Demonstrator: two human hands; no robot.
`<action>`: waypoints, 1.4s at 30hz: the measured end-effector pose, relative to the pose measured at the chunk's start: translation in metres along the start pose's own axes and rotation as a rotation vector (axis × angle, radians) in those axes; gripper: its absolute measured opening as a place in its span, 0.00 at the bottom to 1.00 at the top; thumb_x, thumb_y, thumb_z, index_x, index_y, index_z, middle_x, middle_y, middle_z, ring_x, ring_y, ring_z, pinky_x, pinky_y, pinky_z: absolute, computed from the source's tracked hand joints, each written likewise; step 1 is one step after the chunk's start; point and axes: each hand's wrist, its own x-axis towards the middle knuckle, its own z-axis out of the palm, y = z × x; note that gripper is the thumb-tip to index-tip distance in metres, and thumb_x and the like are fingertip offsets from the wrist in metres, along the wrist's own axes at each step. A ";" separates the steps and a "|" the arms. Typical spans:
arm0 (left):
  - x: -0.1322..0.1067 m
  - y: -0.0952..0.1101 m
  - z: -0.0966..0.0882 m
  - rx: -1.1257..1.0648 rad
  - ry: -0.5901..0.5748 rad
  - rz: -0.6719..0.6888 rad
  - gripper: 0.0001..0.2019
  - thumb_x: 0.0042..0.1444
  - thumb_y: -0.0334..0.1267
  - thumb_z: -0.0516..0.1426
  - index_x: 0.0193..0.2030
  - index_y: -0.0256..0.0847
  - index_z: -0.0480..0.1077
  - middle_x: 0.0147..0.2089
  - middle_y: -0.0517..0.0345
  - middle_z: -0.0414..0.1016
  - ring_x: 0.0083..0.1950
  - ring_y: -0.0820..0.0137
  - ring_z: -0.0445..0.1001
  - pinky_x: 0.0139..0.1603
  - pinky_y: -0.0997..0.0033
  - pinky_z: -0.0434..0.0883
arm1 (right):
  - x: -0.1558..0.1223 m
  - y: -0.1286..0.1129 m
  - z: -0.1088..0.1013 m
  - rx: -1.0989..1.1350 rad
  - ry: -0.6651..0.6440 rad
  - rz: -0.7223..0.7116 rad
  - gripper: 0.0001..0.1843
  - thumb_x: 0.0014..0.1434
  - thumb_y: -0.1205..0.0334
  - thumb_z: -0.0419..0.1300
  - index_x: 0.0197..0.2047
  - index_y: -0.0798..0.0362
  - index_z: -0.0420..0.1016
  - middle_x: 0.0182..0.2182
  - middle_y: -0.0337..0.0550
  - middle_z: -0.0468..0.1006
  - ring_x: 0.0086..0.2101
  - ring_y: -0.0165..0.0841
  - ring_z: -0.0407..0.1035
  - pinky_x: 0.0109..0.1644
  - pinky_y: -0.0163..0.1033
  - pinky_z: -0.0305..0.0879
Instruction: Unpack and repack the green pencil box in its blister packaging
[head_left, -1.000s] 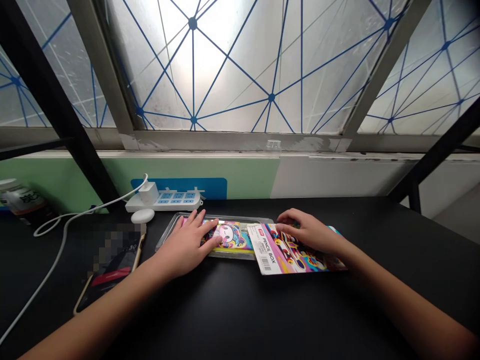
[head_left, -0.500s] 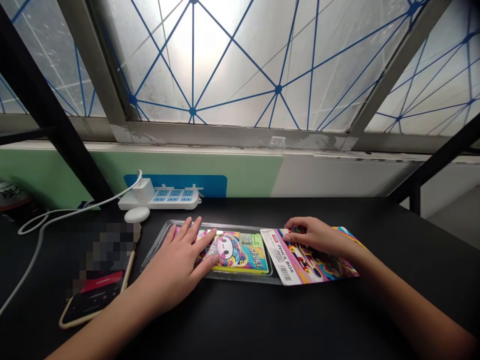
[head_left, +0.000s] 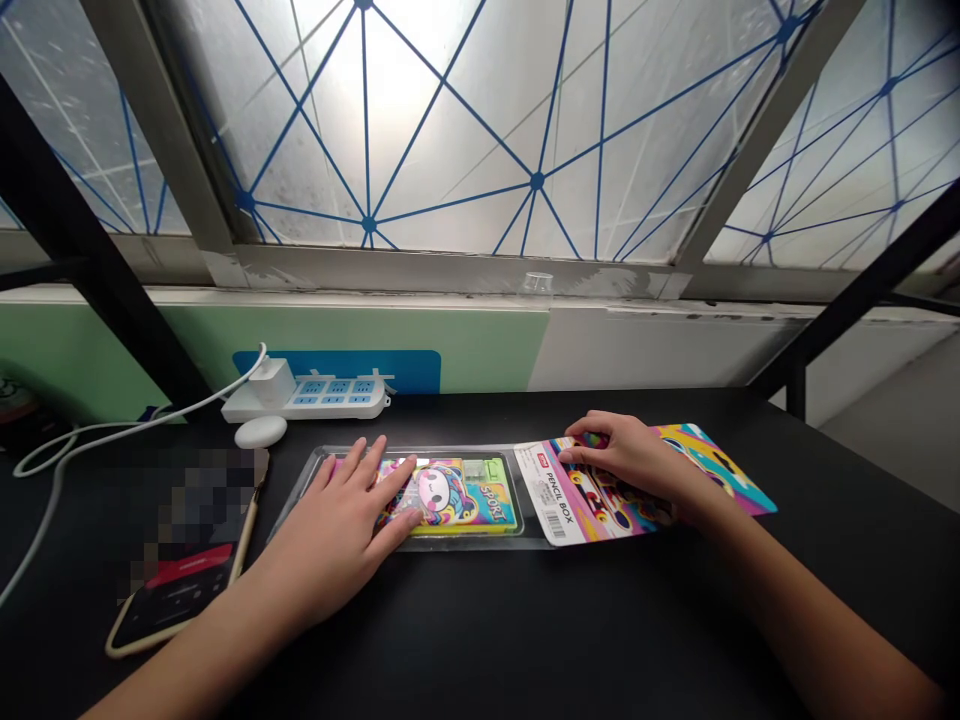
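Note:
A colourful pencil box [head_left: 442,495] with a cartoon character and the word SPORT lies in a clear plastic tray [head_left: 469,543] on the black table. Across its left part rests my left hand [head_left: 345,525], fingers spread and flat; that part of the box is covered. To the right, a printed packaging card [head_left: 555,505] marked PENCIL BOX lies over the tray's right end. My right hand [head_left: 626,455] is closed on the card near its far edge, thumb and fingers bent; the exact grip is partly hidden.
At the left lies a phone [head_left: 180,590] in a pale case, its upper part blurred. Behind it are a small white oval object [head_left: 261,432] and a white power strip [head_left: 341,398] with a plug and cable [head_left: 150,425]. Black frame bars [head_left: 112,260] rise at both sides before the window.
The view has shifted slightly, so everything sits further left. The card's right end now extends further right, showing more of its print. My left hand stays on the pencil box.

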 end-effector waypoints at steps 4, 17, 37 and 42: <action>-0.001 -0.003 0.003 0.016 0.038 0.017 0.30 0.67 0.61 0.45 0.72 0.56 0.54 0.76 0.52 0.46 0.76 0.47 0.44 0.69 0.38 0.52 | -0.002 -0.002 -0.003 0.022 0.003 -0.011 0.22 0.53 0.38 0.64 0.39 0.47 0.81 0.41 0.43 0.79 0.38 0.40 0.73 0.40 0.41 0.67; 0.001 -0.003 0.013 0.009 0.089 0.051 0.29 0.68 0.58 0.45 0.72 0.51 0.56 0.76 0.48 0.45 0.76 0.48 0.41 0.68 0.35 0.51 | -0.010 -0.029 0.025 0.053 0.015 -0.005 0.21 0.57 0.38 0.61 0.38 0.48 0.78 0.40 0.42 0.79 0.38 0.39 0.72 0.40 0.41 0.65; 0.007 0.006 -0.004 -1.361 0.559 -0.171 0.19 0.69 0.54 0.47 0.54 0.47 0.69 0.66 0.52 0.68 0.71 0.59 0.59 0.71 0.49 0.53 | -0.017 -0.033 0.011 0.052 -0.336 -0.153 0.27 0.57 0.36 0.60 0.51 0.47 0.74 0.50 0.45 0.76 0.48 0.43 0.71 0.50 0.42 0.66; 0.004 0.017 0.006 -1.410 0.533 -0.170 0.21 0.69 0.56 0.46 0.55 0.47 0.69 0.65 0.52 0.69 0.72 0.59 0.58 0.71 0.52 0.54 | -0.015 -0.030 0.013 -0.005 -0.301 -0.103 0.34 0.54 0.36 0.63 0.56 0.48 0.71 0.55 0.48 0.73 0.52 0.46 0.69 0.54 0.44 0.65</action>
